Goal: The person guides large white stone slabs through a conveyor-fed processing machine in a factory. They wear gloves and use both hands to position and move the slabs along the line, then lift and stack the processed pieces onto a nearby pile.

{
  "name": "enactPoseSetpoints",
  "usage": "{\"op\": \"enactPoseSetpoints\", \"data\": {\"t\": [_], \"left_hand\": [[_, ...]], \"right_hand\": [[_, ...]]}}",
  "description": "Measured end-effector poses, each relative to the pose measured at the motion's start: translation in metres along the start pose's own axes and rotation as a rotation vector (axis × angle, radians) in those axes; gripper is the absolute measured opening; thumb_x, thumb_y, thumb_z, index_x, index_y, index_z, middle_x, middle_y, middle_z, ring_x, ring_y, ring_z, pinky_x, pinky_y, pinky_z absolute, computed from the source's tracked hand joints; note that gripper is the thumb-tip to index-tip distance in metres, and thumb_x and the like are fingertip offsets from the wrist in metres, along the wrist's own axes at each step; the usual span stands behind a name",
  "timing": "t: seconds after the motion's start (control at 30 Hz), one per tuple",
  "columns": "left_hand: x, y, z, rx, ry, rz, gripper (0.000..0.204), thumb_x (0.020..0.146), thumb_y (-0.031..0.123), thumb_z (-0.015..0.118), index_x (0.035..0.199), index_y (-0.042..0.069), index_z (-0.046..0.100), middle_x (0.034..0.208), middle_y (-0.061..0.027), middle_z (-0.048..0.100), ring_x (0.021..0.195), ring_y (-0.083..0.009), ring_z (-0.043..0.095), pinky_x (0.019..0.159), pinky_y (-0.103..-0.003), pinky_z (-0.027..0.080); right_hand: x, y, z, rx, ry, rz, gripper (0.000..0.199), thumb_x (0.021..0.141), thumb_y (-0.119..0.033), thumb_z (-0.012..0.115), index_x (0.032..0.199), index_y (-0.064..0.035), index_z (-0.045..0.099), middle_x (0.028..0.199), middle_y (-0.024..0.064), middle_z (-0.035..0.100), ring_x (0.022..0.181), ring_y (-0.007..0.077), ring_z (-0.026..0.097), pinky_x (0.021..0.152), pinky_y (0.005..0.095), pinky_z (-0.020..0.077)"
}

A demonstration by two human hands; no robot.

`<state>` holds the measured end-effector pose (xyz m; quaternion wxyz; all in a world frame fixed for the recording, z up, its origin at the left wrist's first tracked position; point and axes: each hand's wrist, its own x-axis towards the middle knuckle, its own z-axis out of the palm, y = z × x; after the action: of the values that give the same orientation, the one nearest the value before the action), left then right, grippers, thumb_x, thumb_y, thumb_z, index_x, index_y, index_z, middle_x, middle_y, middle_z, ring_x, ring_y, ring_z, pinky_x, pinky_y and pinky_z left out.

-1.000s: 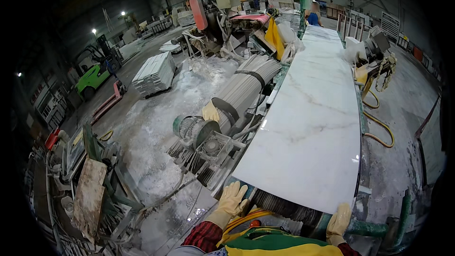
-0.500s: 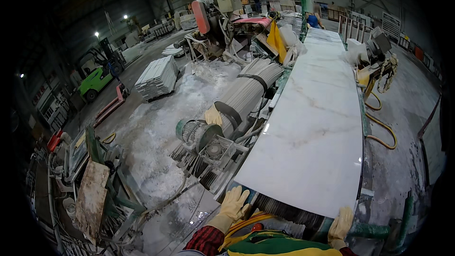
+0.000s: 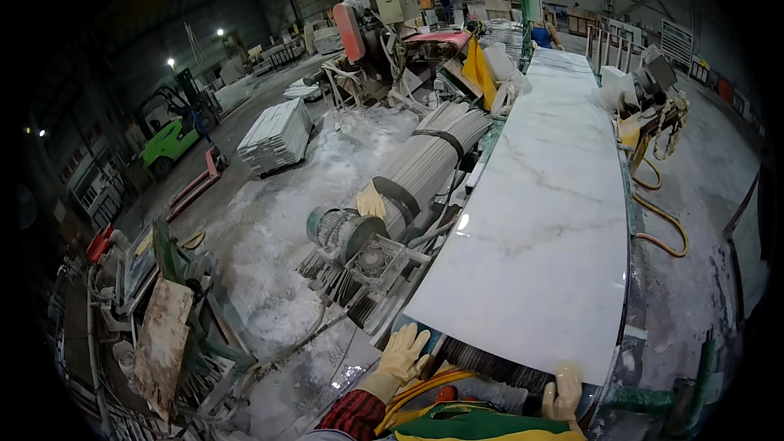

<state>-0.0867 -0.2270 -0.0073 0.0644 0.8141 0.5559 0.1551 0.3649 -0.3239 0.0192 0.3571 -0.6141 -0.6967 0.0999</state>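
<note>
A long white stone slab [image 3: 531, 220] with faint brownish veins lies flat along a machine bed, its near edge facing me. My left hand [image 3: 400, 355], in a cream rubber glove, rests with spread fingers on the frame beside the slab's near left corner. Also gloved, my right hand [image 3: 563, 396] is against the slab's near edge, close to the right corner, fingers pointing forward and not wrapped round anything. Dark rollers or ribbing [image 3: 490, 363] show below that edge between my hands.
To the left sit a motor [image 3: 335, 229] and a strapped bundle of pale strips [image 3: 429, 155]. Further left are stacked stone pieces [image 3: 275, 135], a red pallet jack [image 3: 196, 184] and a green forklift [image 3: 167, 143]. A yellow hose [image 3: 665, 216] loops at right. Another person [image 3: 543, 35] stands at the slab's far end.
My right hand has shifted left along the slab's near edge, uncovering the near right corner. My left hand stays in place. The view has moved slightly.
</note>
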Motion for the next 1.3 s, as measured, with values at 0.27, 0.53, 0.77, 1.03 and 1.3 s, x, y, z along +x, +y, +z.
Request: {"op": "enactPoseSetpoints", "data": {"t": [0.27,0.53,0.77,1.03,1.3], "left_hand": [[0.002,0.014,-0.003,-0.016,0.020,-0.033,0.060,0.103,0.035,0.069,0.155,0.009,0.052,0.161,-0.0335,0.046,0.144,-0.0550,0.047,0.119,-0.059,0.041],[-0.002,0.009,0.002,-0.112,-0.001,-0.038,0.053,0.103,0.029,0.069,0.149,0.007,0.054,0.150,-0.0328,0.051,0.133,-0.0531,0.053,0.113,-0.058,0.045],[-0.013,-0.013,0.010,-0.146,0.045,0.051,0.055,0.105,0.029,0.068,0.151,0.003,0.054,0.152,-0.0358,0.050,0.138,-0.0574,0.053,0.119,-0.057,0.044],[-0.003,-0.037,-0.007,-0.506,-0.057,0.128,0.042,0.108,0.017,0.066,0.146,0.000,0.061,0.153,-0.0333,0.056,0.139,-0.0541,0.056,0.124,-0.053,0.046],[-0.007,-0.050,-0.045,-0.530,0.078,0.175,0.037,0.110,0.019,0.066,0.144,0.005,0.068,0.153,-0.0287,0.063,0.140,-0.0480,0.061,0.120,-0.051,0.050]], "right_hand": [[-0.001,-0.013,0.081,1.013,-0.482,0.887,0.054,0.117,-0.034,0.062,0.160,-0.0033,0.053,0.163,0.0214,0.057,0.144,0.0413,0.060,0.121,0.0484,0.0510],[0.022,0.001,0.121,1.779,0.062,1.400,0.058,0.117,-0.044,0.058,0.163,-0.0093,0.050,0.168,0.0189,0.053,0.153,0.0391,0.053,0.124,0.0465,0.0502],[0.033,0.003,0.152,1.663,0.187,1.441,0.053,0.109,-0.048,0.072,0.149,-0.0137,0.061,0.152,0.0118,0.065,0.132,0.0338,0.068,0.104,0.0442,0.0643],[0.049,0.002,0.168,1.936,0.798,1.340,0.065,0.101,-0.037,0.085,0.151,-0.0057,0.059,0.154,0.0101,0.062,0.142,0.0317,0.060,0.120,0.0456,0.0564],[0.058,-0.029,0.161,1.657,0.768,1.165,0.062,0.102,-0.019,0.085,0.153,0.0004,0.056,0.156,0.0182,0.059,0.146,0.0333,0.058,0.121,0.0453,0.0567]]}}
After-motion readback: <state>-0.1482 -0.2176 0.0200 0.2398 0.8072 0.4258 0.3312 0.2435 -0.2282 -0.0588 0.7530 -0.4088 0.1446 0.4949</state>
